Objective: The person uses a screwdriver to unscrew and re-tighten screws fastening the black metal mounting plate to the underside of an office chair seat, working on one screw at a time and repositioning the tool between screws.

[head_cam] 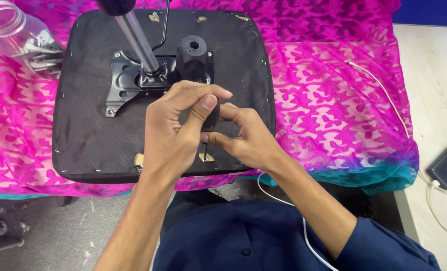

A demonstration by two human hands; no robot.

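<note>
Pink patterned cloth (334, 100), upturned black seat base (93, 130), left hand (171, 133) and right hand (248, 140) closed on black-handled screwdriver (209, 120)

Both hands (208, 130) gripping screwdriver (211, 118), upturned seat base (83, 125)

I see a black-handled screwdriver (211, 116) standing upright near the near edge of an upturned seat base (93, 130), its thin metal shaft pointing down to a small metal fitting there. Most of its dark handle is hidden; only a rounded part shows. The seat base is a black, rounded-square pad lying flat, underside up, with staples along its rim. Toward its far side a black metal mounting plate (125, 83) is bolted on, carrying a shiny steel cylinder (138, 37) that leans up and left, and a chunky black knob (192, 57) just right of it.
</note>
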